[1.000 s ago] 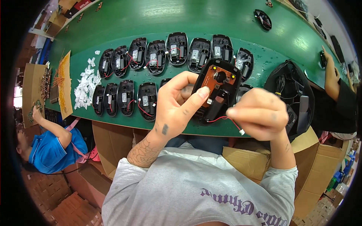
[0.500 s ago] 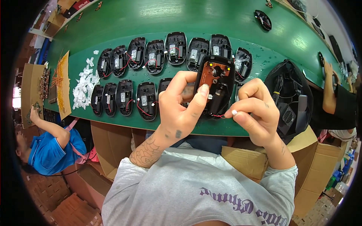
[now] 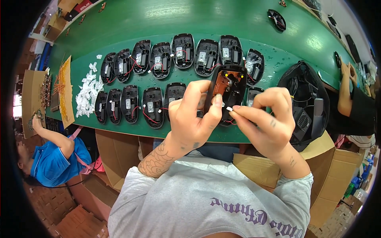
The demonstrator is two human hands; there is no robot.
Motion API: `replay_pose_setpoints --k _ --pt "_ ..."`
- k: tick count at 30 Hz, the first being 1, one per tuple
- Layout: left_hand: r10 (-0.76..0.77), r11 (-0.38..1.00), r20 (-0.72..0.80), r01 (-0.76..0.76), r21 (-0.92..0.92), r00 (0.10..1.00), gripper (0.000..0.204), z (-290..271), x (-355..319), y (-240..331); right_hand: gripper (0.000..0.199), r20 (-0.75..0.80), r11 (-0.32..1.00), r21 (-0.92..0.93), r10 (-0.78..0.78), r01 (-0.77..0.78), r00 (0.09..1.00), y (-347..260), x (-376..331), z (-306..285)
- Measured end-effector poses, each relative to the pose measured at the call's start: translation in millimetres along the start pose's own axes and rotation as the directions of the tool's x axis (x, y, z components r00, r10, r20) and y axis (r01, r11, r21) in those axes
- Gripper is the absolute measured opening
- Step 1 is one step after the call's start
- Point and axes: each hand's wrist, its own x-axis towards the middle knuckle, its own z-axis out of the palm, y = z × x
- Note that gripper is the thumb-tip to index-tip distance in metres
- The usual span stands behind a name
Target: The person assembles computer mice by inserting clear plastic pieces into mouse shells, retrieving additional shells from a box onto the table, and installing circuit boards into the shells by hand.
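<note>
While my left hand (image 3: pixel 190 119) clamps the open mouse shell (image 3: pixel 227 92) by its side edges, thumb on the near rim and fingers wrapped behind, the shell sits tilted up in the air just above the near edge of the tabletop (image 3: pixel 166 18). Right hand (image 3: pixel 266 119) is pinched shut on a small white connector (image 3: pixel 229 108), thumb and forefinger tips only, touching the shell's lower right rim.

Handling read:
- Shell: light, stiff moulded plastic, smooth so a bit slippery. Grip the outer walls, not the orange board (image 3: pixel 222 85) inside.
- Board and yellow pads look fragile; keep fingers off.
- Red wire (image 3: pixel 229 121) hanging below the shell is thin and soft; hold the plug body, never pull the wire.
- Connector is tiny, easy to drop; a fingertip pinch is the only workable hold.

Further out: two rows of black mouse shells (image 3: pixel 158 79) lie open-side up on the tabletop, each with red leads. White connector pile (image 3: pixel 86 92) to the left, black fan (image 3: pixel 305 99) to the right. A person in a blue shirt (image 3: pixel 51 162) is low left; another person's hands (image 3: pixel 346 69) work at the far right edge.
</note>
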Motion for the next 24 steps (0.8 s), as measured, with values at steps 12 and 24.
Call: replay_pose_setpoints --k 12,24 --pt "0.262 0.915 0.007 -0.25 0.317 0.965 0.029 6 0 0 0.027 0.059 0.929 -0.329 -0.159 0.169 0.986 -16 -3 3" --pt "0.335 0.832 0.137 -0.36 0.422 0.932 0.03 5 11 5 0.023 0.096 0.952 -0.268 -0.128 0.15 0.987 -5 0 1"
